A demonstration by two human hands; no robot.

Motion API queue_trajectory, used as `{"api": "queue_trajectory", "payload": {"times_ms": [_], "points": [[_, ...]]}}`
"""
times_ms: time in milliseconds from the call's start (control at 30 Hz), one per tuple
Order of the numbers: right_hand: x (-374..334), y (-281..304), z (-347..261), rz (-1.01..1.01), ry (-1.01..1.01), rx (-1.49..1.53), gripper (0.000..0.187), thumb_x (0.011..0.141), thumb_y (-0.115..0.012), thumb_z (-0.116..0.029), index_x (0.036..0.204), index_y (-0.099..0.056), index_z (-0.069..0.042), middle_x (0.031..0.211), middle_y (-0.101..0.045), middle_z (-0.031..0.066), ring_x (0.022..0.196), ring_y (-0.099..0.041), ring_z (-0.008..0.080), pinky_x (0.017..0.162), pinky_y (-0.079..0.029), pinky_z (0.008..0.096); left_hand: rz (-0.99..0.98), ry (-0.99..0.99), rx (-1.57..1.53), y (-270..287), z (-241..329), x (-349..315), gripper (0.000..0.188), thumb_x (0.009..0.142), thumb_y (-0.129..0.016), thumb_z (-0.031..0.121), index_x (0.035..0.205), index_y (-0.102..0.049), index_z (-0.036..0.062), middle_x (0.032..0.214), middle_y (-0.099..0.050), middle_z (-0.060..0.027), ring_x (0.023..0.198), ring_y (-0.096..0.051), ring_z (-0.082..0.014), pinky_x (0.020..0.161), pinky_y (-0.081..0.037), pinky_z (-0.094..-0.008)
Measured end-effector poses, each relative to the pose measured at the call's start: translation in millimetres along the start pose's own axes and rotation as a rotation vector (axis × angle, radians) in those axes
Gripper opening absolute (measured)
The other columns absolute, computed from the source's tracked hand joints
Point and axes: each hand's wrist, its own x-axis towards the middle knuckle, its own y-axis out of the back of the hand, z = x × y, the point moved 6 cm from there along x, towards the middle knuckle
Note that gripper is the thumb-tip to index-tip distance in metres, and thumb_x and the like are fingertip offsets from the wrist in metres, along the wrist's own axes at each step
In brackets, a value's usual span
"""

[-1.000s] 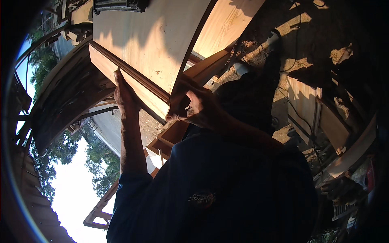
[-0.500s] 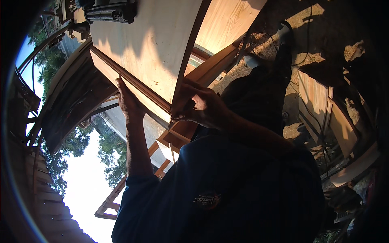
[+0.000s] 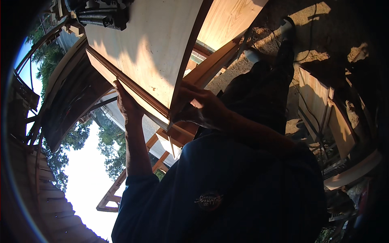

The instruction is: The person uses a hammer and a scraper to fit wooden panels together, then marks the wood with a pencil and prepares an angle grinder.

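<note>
The left hand (image 3: 129, 104) touches the grooved edge of a pale wooden panel (image 3: 150, 60), the right hand (image 3: 204, 107) curled at its near corner (fingers partly hidden, so I cannot tell how tightly either grips). Light lettering (image 3: 208, 199) marks the dark shirt (image 3: 251, 178). A dark metal device (image 3: 103, 18) overlaps the panel's far end; boards (image 3: 314, 91) lie rightward. The left forearm (image 3: 137, 150) reaches forward.
</note>
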Motion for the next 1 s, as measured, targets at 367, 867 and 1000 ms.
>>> {"api": "queue_trajectory", "payload": {"times_ms": [367, 867, 1000], "points": [[8, 4, -1, -0.047, -0.075, 0.130, 0.035, 0.076, -0.086, -0.008, 0.105, -0.067, -0.008, 0.111, -0.063, 0.0065, 0.101, -0.070, 0.0198, 0.081, -0.058, 0.0344, -0.036, 0.014, -0.060, 6, -6, 8, 0.074, 0.100, -0.048, 0.063, 0.150, -0.041, 0.0090, 0.132, -0.058, -0.0113, 0.112, -0.063, -0.0246, 0.090, -0.056, -0.0375], [14, 9, -4, -0.204, -0.187, 0.036, 0.046, 0.078, -0.086, -0.017, 0.114, -0.062, -0.003, 0.115, -0.064, 0.0123, 0.090, -0.072, 0.0255, 0.077, -0.058, 0.0360, 0.029, 0.044, -0.102, 7, -7, 5, 0.056, 0.104, -0.048, 0.053, 0.137, -0.054, 0.0078, 0.113, -0.064, -0.0077, 0.098, -0.065, -0.0195, 0.081, -0.057, -0.0343], [17, 12, -2, -0.232, -0.261, -0.032, 0.059, 0.076, -0.088, -0.022, 0.122, -0.056, -0.002, 0.112, -0.063, 0.0168, 0.088, -0.068, 0.0303, 0.075, -0.056, 0.0372, -0.082, -0.168, -0.014, 4, -4, 6, 0.055, 0.104, -0.051, 0.050, 0.137, -0.055, 0.0067, 0.117, -0.063, -0.0081, 0.102, -0.064, -0.0203, 0.086, -0.055, -0.0356]]}}
